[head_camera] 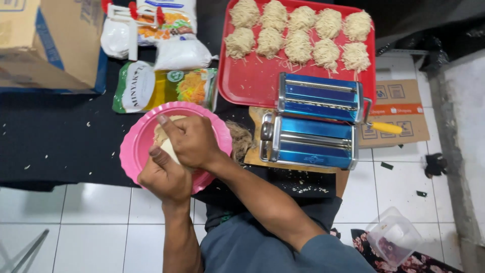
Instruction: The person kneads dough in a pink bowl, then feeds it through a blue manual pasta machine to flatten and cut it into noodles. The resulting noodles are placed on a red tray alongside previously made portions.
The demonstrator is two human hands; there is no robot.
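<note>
**Both hands down on the dough in the pink plate**

White tiled floor [76, 212] here, a black mat [55, 136] laid over it as the work surface, and the person sits at its near edge. Far left, a big cardboard box [45, 45]. Far right of centre, the red tray [252, 76] carries two rows of pale noodle nests [298, 30]. Just near of it stands the blue and chrome pasta machine [310, 124] on a wooden board [255, 151], its yellow-handled crank [385, 127] sticking out right.

Now the action: the pink plate [136, 146] sits at the mat's near edge, left of the machine, and the lump of pale dough [169, 146] lies in it. The right hand [194, 141] is pressed flat over the top, fingers curled down onto it. The left hand [164, 177] comes in from the near side, fingers wrapped against the lump's edge. Both are closed on the dough, so this looks like kneading or shaping.

Beyond the plate, an oil pouch [166, 88] and white bags [177, 50]. Near right, a clear plastic tub [394, 235] on the floor.
</note>
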